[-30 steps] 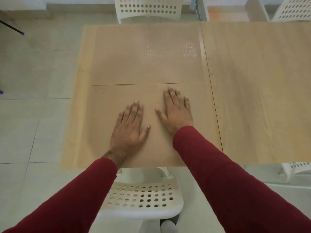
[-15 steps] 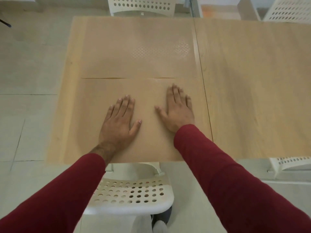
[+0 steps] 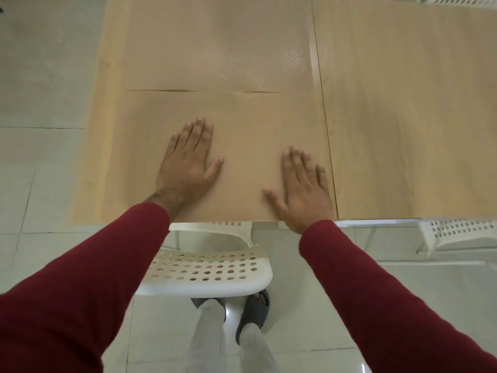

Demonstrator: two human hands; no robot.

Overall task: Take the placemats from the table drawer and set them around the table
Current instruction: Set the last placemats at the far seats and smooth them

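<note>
Two tan placemats lie on the light wooden table [image 3: 403, 103]. The near placemat [image 3: 242, 125] reaches the table's front edge, and the far placemat [image 3: 215, 44] lies just behind it, their edges meeting. My left hand [image 3: 188, 162] lies flat on the near placemat, fingers straight and spread. My right hand [image 3: 304, 189] also presses flat on it, close to its right edge and the front of the table. No drawer shows in the head view.
A white perforated chair [image 3: 204, 270] stands under the table's front edge, between me and the table. Part of another white chair [image 3: 457, 232] shows at the right. Pale floor tiles [image 3: 40, 76] run along the table's left side.
My hands have slid apart on the near placemat, the right one moving back toward the front edge. The camera has tilted down, so the table appears higher in view.
</note>
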